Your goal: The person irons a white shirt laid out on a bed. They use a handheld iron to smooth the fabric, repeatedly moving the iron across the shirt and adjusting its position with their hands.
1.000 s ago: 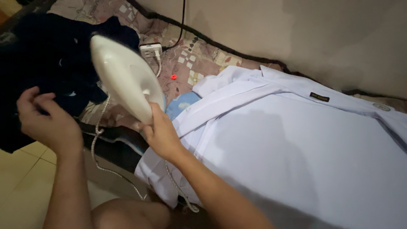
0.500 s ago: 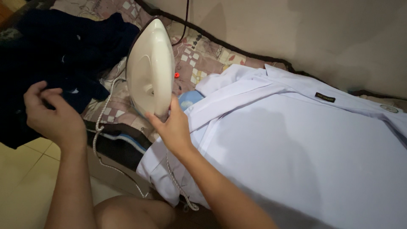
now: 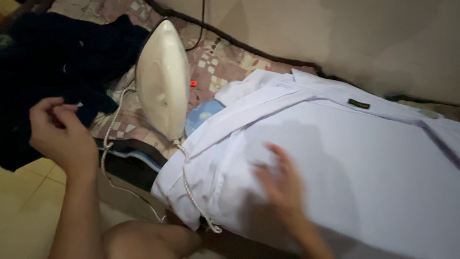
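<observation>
My right hand (image 3: pixel 282 184) has let go of the iron (image 3: pixel 163 79) since half a second back; it is now over the white shirt (image 3: pixel 345 163), blurred with motion, fingers spread wide, holding nothing. Can't tell if the palm touches the cloth. The iron stands upright on its heel, soleplate toward me, on the patterned bed cover (image 3: pixel 215 64), just beside the shirt's left edge. It has barely shifted from where I held it. Its braided cord (image 3: pixel 189 184) runs down from the base over the shirt's corner and off the bed edge.

My left hand (image 3: pixel 55 132) is much as before, fingers curled in and pinching the dark blue garment (image 3: pixel 57 52) heaped at the bed's left end.

Edges: the shirt lies flat, collar toward the wall (image 3: pixel 335 33), hem side hanging a little over the near bed edge. Tiled floor (image 3: pixel 24 201) below left; my knee (image 3: pixel 153 240) is just under the cord. A small red bit (image 3: pixel 193 83) lies on the cover right of the iron. Open room: the broad shirt back to the right of my right hand; tight on the left between iron and dark heap.
</observation>
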